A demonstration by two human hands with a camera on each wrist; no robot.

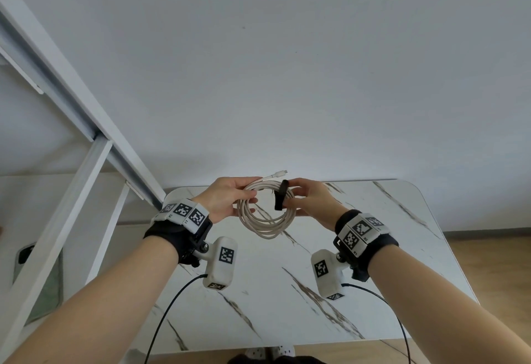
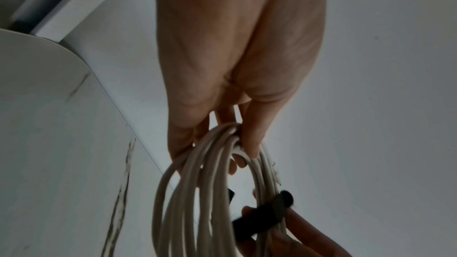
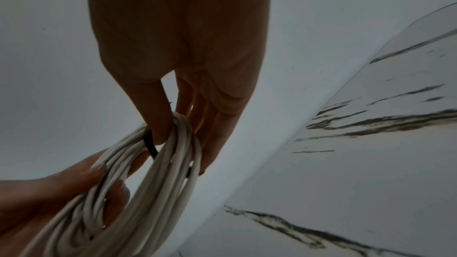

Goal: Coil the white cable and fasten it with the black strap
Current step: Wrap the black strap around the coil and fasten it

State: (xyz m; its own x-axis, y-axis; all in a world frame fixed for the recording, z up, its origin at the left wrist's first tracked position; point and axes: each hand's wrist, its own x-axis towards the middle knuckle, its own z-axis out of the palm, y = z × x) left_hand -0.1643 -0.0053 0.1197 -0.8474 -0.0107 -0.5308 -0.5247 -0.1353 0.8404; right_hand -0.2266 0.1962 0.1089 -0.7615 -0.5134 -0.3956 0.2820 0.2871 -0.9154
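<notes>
The white cable (image 1: 265, 224) is wound into a round coil of several loops and is held up in the air over the far part of the table. My left hand (image 1: 230, 200) grips the coil's left side between thumb and fingers; the plug end (image 1: 278, 174) sticks out past the top. My right hand (image 1: 306, 200) holds the coil's right side, thumb pressing the black strap (image 1: 281, 198), which lies across the strands. In the left wrist view the strap (image 2: 264, 216) crosses the loops (image 2: 202, 192). In the right wrist view the strap (image 3: 150, 144) shows under my thumb on the coil (image 3: 138, 192).
A white marble-pattern table (image 1: 359, 291) with rounded corners lies below the hands, against a plain white wall. A white metal frame (image 1: 71, 122) runs along the left. Wood floor (image 1: 494, 271) shows on the right. Thin black wires (image 1: 169, 312) hang from the wrist cameras.
</notes>
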